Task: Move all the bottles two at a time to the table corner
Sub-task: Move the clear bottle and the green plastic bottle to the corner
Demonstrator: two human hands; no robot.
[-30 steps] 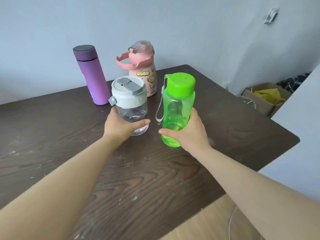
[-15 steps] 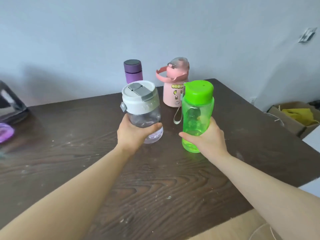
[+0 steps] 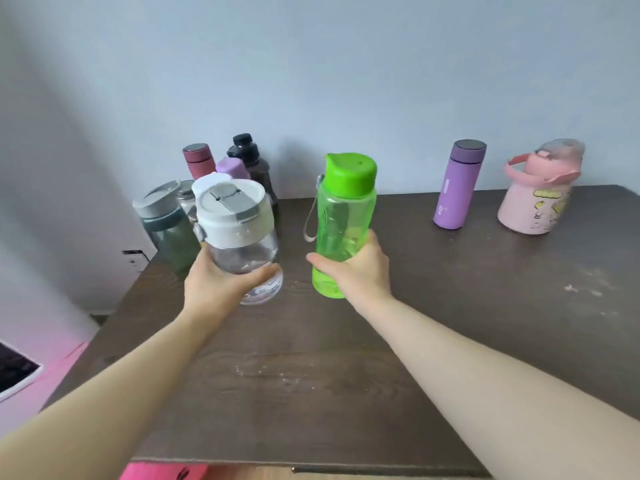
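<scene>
My left hand (image 3: 218,285) grips a clear bottle with a white lid (image 3: 235,230), held above the dark wooden table (image 3: 346,375). A green bottle with a grey strap (image 3: 343,220) is in my right hand (image 3: 356,275), also held up. Both bottles are upright. At the far left corner stands a cluster: a teal bottle (image 3: 166,230), a maroon flask (image 3: 198,161), a black bottle (image 3: 251,161), a lilac-capped bottle (image 3: 230,168) and a clear jar, partly hidden behind the bottle I hold. A purple flask (image 3: 457,188) and a pink kids' bottle (image 3: 536,192) stand far right by the wall.
The wall runs along the table's far edge. The table's left edge drops off beside the cluster, with a wall socket (image 3: 133,258) below. A pink surface with a dark tablet (image 3: 14,368) lies at lower left.
The view has swung left with both bottles in my hands. The corner cluster has come into sight, and the purple flask and pink bottle now appear far right.
</scene>
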